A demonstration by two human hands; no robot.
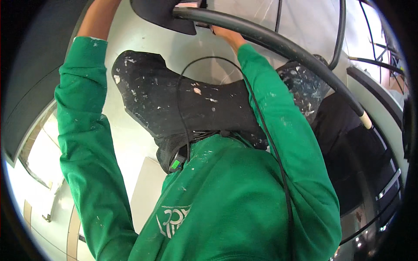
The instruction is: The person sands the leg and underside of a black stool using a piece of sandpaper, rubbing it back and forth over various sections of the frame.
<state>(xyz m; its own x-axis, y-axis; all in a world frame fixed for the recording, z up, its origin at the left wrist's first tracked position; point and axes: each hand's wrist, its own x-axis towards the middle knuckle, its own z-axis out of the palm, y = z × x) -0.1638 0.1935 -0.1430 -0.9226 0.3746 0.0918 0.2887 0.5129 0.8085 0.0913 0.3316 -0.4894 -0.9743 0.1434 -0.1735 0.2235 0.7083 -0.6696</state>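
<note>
My left forearm point(98, 19) reaches up past the top edge, so my left hand is out of view. Part of my right hand point(224, 32) shows near the top middle, behind a thick black curved tube point(278, 41). Its fingers are mostly hidden there, and I cannot tell what they hold. The tube arcs down to the right and ends in a pale tip point(366, 120). Beside my right hand, at the tube's upper end, is a dark, smooth, curved panel point(163, 15). Other black tubes point(339, 35) stand farther right.
My black trousers point(209, 100), spotted with white marks, lie across the middle. A thin black cable point(265, 117) loops over my lap and right arm. A dark grey panel point(35, 56) rises at the left. Pale floor point(126, 130) shows below, with a light board point(148, 182) near my left elbow.
</note>
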